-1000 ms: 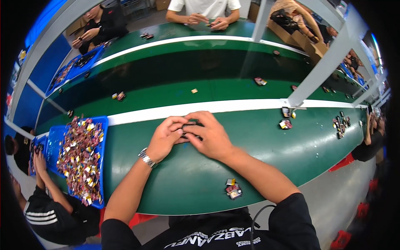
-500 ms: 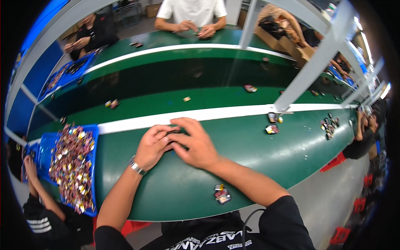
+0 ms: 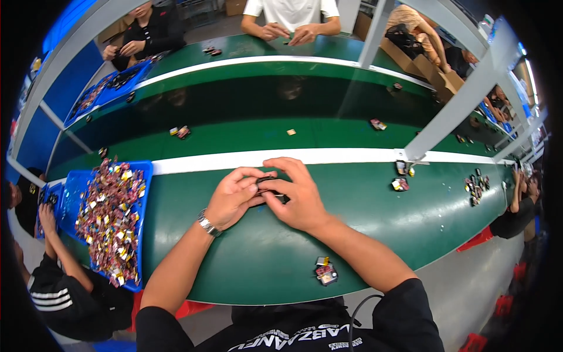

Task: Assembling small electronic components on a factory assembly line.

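Above the green work surface (image 3: 193, 246), my two hands meet over a small black part (image 3: 265, 183) with a bit of reddish colour at its edge. My left hand (image 3: 234, 200), a metal watch on its wrist, pinches it from the left. My right hand (image 3: 299, 199) curls its fingers over it from the other side. Most of the part is hidden by fingers, so its exact kind does not show. Nearer my body, right of the middle, lies a small cluster of black parts with reddish boards and silver and yellow pieces (image 3: 325, 272).
A blue tray (image 3: 146, 193) heaped with small reddish, silver and yellow pieces (image 3: 111, 220) stands at left. A white rail (image 3: 223, 162) borders a dark green belt (image 3: 252, 139) carrying scattered parts. A grey post (image 3: 451, 108) rises at right, near more parts (image 3: 400, 184). Co-workers sit around.
The whole view has shifted, so the scene appears further right and slightly higher. My hands stay together on the black part, with small finger movements.
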`<state>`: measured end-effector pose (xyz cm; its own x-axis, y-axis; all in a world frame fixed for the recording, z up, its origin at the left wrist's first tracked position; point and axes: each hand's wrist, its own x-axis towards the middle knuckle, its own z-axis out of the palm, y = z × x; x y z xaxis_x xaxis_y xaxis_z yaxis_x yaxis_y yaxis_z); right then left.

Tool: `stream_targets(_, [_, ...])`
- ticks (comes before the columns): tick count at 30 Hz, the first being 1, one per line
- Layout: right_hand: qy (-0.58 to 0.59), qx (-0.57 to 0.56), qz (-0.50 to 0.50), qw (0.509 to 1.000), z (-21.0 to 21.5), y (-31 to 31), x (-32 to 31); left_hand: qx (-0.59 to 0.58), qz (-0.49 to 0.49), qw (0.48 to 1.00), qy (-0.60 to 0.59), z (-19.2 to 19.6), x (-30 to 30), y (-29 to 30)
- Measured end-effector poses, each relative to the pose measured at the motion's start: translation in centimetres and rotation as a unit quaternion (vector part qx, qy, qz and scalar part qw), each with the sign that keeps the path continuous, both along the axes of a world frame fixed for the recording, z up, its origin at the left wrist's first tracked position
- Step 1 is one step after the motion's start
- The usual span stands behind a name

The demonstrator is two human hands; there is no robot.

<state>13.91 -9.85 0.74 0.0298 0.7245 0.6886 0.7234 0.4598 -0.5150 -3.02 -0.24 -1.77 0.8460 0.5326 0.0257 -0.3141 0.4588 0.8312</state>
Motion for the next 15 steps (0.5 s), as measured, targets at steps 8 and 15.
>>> stream_targets(8, [0.095,-0.070,0.052,0.992,-0.5,0.2,-0.3,0.017,0.048,0.998,0.023,-0.4,-0.3,-0.5])
stream_targets(15, [0.053,-0.064,0.016,0.996,-0.3,0.1,0.0,0.006,0.083,0.995,0.049,0.5,0.6,-1.0])
